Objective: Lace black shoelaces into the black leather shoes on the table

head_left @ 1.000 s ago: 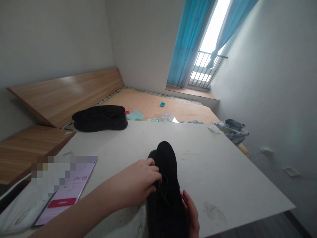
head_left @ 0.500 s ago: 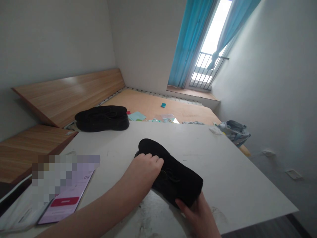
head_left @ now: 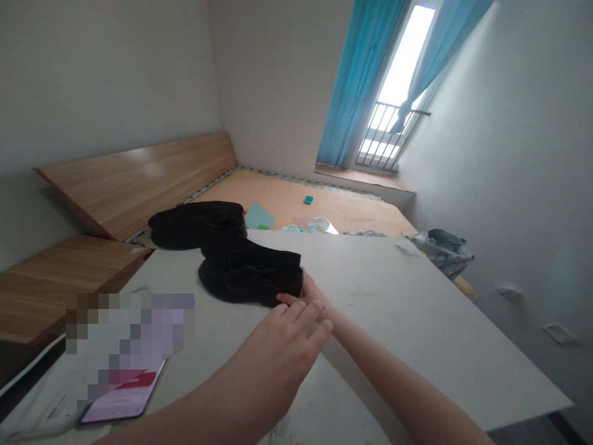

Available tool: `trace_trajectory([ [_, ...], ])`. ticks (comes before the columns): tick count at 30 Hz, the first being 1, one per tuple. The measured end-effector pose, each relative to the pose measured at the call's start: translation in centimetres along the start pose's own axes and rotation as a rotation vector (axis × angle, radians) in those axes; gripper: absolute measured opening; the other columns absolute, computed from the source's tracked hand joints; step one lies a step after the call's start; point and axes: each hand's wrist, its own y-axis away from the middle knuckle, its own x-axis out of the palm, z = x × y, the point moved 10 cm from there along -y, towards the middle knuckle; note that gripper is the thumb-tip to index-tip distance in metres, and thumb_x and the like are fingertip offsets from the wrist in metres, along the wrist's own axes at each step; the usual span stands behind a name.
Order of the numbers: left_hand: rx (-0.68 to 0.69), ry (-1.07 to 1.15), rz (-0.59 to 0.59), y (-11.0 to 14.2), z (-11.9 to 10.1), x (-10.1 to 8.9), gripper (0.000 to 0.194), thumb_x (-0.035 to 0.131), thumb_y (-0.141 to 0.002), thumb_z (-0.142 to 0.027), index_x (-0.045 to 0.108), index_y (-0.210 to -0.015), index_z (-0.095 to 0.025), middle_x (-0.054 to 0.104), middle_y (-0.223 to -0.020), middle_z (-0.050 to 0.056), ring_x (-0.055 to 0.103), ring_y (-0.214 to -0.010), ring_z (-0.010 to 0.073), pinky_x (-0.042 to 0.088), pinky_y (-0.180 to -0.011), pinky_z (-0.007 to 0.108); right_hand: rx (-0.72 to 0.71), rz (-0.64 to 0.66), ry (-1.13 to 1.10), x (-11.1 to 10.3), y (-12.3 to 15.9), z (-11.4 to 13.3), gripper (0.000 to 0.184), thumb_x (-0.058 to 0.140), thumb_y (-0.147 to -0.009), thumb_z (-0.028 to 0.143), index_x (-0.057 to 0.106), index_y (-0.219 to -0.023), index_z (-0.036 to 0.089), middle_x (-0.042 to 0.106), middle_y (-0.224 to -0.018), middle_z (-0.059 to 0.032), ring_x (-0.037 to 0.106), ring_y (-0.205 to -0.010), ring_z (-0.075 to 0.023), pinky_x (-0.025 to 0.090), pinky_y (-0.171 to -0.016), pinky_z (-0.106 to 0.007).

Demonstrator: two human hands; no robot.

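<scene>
A black lace-up shoe [head_left: 245, 281] stands on the white table, its toe to the left. A flat black piece [head_left: 264, 250], shaped like an insole, lies along its top. My right hand [head_left: 303, 293] grips this shoe at the heel, thumb on the near side and the other fingers partly hidden behind. My left hand [head_left: 296, 337] hovers just in front of the right wrist, empty, its fingers loosely bent and apart. Just behind stands another black shoe [head_left: 199, 235], also topped by a flat dark piece; the two shoes overlap in view.
A phone [head_left: 125, 395] with a lit pink screen lies at the left of the white table [head_left: 393, 321], partly pixelated. Beyond the far edge is a bed [head_left: 278, 185] with papers and small packets. A bag [head_left: 440, 247] sits by the right wall.
The held shoe has moved left and away, close to the other shoe, and turned so its toe points left. My left hand has let go of it; my right hand still holds the heel.
</scene>
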Motion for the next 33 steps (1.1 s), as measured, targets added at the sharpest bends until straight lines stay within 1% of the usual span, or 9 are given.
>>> trace_trajectory([
  [5,0.031,0.033,0.032,0.2,-0.4,-0.1,0.061,0.048,-0.075,0.002,0.050,-0.134,-0.013,0.050,-0.144,0.016,0.052,-0.125,0.0316,0.047,-0.099,0.047,0.023,0.149,-0.092,4.2,-4.9,0.8,0.058,0.077,-0.072,0.047,0.051,-0.119,0.024,0.065,-0.111,-0.0067,0.063,-0.106,-0.0269,0.052,-0.087,-0.041],
  [8,0.014,0.079,0.031,0.3,-0.2,0.1,0.054,0.049,-0.077,0.001,0.054,-0.129,-0.015,0.053,-0.140,0.014,0.056,-0.119,0.0299,0.047,-0.098,0.044,0.037,0.216,-0.122,6.3,-6.9,1.6,0.068,0.079,-0.068,0.052,0.049,-0.122,0.024,0.065,-0.114,-0.0073,0.062,-0.109,-0.0278,0.051,-0.088,-0.041],
  [11,0.008,0.144,0.045,0.5,-0.2,0.4,0.047,0.051,-0.078,-0.001,0.057,-0.122,-0.018,0.061,-0.129,0.012,0.059,-0.114,0.0268,0.045,-0.098,0.041,0.050,0.262,-0.137,8.3,-8.5,2.6,0.073,0.080,-0.066,0.055,0.048,-0.125,0.025,0.065,-0.116,-0.0079,0.062,-0.110,-0.0290,0.050,-0.089,-0.042],
  [15,0.004,0.183,0.092,0.6,-0.2,0.6,0.041,0.053,-0.076,0.000,0.060,-0.112,-0.017,0.064,-0.122,0.012,0.061,-0.110,0.0274,0.046,-0.096,0.042,0.068,0.287,-0.129,10.6,-10.1,4.1,0.079,0.078,-0.066,0.060,0.046,-0.129,0.022,0.064,-0.122,-0.0131,0.057,-0.118,-0.0345,0.045,-0.096,-0.048],
  [21,-0.038,0.149,0.128,0.6,0.3,-0.2,0.043,0.053,-0.070,0.001,0.061,-0.108,-0.016,0.065,-0.121,0.012,0.061,-0.107,0.0282,0.050,-0.091,0.042,0.097,0.261,-0.131,12.4,-11.6,5.7,0.075,0.077,-0.068,0.061,0.048,-0.126,0.023,0.064,-0.119,-0.0117,0.053,-0.121,-0.0366,0.038,-0.101,-0.053],
  [26,-0.026,0.171,0.172,0.5,0.2,-0.2,0.043,0.052,-0.070,0.000,0.063,-0.109,-0.016,0.066,-0.121,0.012,0.062,-0.105,0.0291,0.051,-0.090,0.043,0.076,0.264,-0.214,12.8,-12.1,4.9,0.085,0.081,-0.062,0.061,0.049,-0.130,0.022,0.063,-0.118,-0.0124,0.050,-0.123,-0.0376,0.039,-0.102,-0.055],
  [28,-0.028,0.173,0.184,0.5,0.1,-0.4,0.050,0.049,-0.070,0.003,0.062,-0.114,-0.017,0.064,-0.126,0.012,0.062,-0.107,0.0291,0.051,-0.090,0.043,0.054,0.285,-0.285,12.9,-12.5,4.1,0.078,0.082,-0.064,0.056,0.053,-0.129,0.023,0.064,-0.118,-0.0100,0.055,-0.118,-0.0332,0.045,-0.098,-0.050],
  [31,-0.037,0.170,0.170,0.6,0.1,-0.9,0.061,0.044,-0.071,0.007,0.060,-0.124,-0.019,0.060,-0.133,0.009,0.060,-0.113,0.0284,0.049,-0.095,0.044,0.047,0.263,-0.398,12.5,-13.6,2.3,0.043,0.069,-0.087,0.043,0.059,-0.122,0.019,0.064,-0.117,-0.0081,0.064,-0.103,-0.0240,0.053,-0.088,-0.044],
  [33,-0.009,0.183,0.182,0.7,-0.2,-0.9,0.057,0.045,-0.076,0.004,0.059,-0.126,-0.021,0.060,-0.134,0.009,0.060,-0.114,0.0291,0.048,-0.096,0.046,0.083,0.184,-0.443,11.9,-14.7,0.9,0.032,0.058,-0.096,0.035,0.059,-0.122,0.017,0.063,-0.120,-0.0090,0.065,-0.100,-0.0222,0.055,-0.085,-0.043],
])
